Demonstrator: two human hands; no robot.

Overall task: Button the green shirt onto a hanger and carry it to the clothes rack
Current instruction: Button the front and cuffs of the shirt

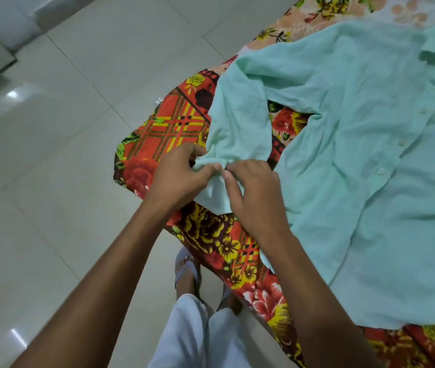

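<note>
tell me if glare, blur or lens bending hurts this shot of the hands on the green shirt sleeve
Head view: ceiling lights glare off the glossy pale floor tiles; wide-angle bending curves tile lines; the left hand and right hand pinching the cuff of the pale green buttoned shirt look slightly soft; lighting is even, shadows faint.

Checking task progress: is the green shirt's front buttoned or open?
Cannot tell for certain; the green shirt lies spread flat, placket edges together, buttons visible.

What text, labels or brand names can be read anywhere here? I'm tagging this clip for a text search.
None: no readable text in the head view.
The green shirt shows only plain buttons and no visible tag.
The floral bedsheet carries patterns only.
The left hand and right hand hold the sleeve cuff, which is unmarked.
</note>
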